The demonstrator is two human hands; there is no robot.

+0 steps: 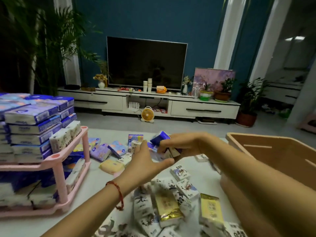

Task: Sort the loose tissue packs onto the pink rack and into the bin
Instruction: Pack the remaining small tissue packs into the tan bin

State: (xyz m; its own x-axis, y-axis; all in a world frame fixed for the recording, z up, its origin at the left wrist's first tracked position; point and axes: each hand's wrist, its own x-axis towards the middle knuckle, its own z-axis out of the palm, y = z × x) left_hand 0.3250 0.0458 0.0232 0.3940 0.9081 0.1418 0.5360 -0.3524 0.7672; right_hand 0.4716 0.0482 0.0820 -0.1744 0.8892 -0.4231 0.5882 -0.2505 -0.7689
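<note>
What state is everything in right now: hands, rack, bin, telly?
Right hand: grips a blue tissue pack.
Left hand: fingers straight, thumb spread.
Pink rack: upright, both shelves loaded.
Bin: no lid, visible inside bare.
Television: screen dark.
Loose tissue packs: scattered on the white surface.

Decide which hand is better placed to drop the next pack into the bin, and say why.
Right. The right hand already grips small packs in its fingers, and the bin stands on its side. The left hand is open, nearer the pink rack.
</note>
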